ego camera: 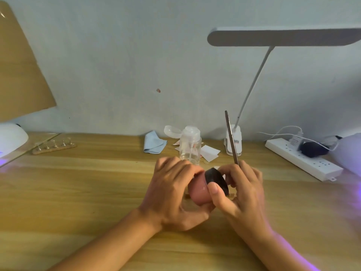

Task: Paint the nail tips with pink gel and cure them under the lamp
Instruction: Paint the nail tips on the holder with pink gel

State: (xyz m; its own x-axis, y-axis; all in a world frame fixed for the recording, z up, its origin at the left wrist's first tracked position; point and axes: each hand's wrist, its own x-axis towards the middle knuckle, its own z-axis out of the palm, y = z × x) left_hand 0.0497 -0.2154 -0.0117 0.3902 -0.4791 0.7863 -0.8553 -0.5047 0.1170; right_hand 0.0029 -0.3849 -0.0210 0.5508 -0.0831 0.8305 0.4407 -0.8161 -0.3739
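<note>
Lying sideways above the desk point(88, 188), the pink gel jar point(196, 192) sits in the curled fingers of the left hand point(172, 194), its black lid point(215, 178) pointing right into the pinching thumb and fingers of the right hand point(245, 194), which also holds a brush point(231, 137) upright.

Worktop point(78, 202) meets a wall along its far edge.

Far-left corner: curing lamp point(11, 137), with a board point(19, 65) leaning above it. Just to its right, near the far edge, is a rack of nail tips point(54, 146).

Middle of far edge, left to right: cloth point(154, 142), bottle point(190, 145), paper squares point(210, 152) just beside the bottle, desk lamp base point(233, 141).

Power strip point(302, 159) runs from the far edge toward the right edge, a plug point(312, 149) on it. A domed unit point(349, 151) sits at the right edge.

Centre, in front of the bottle: left hand point(175, 192) grips the gel jar point(197, 192). Right hand point(240, 190) pinches the lid point(216, 180) at the jar's right end. It also holds a tool point(231, 137) upright, which crosses in front of the desk lamp base.
</note>
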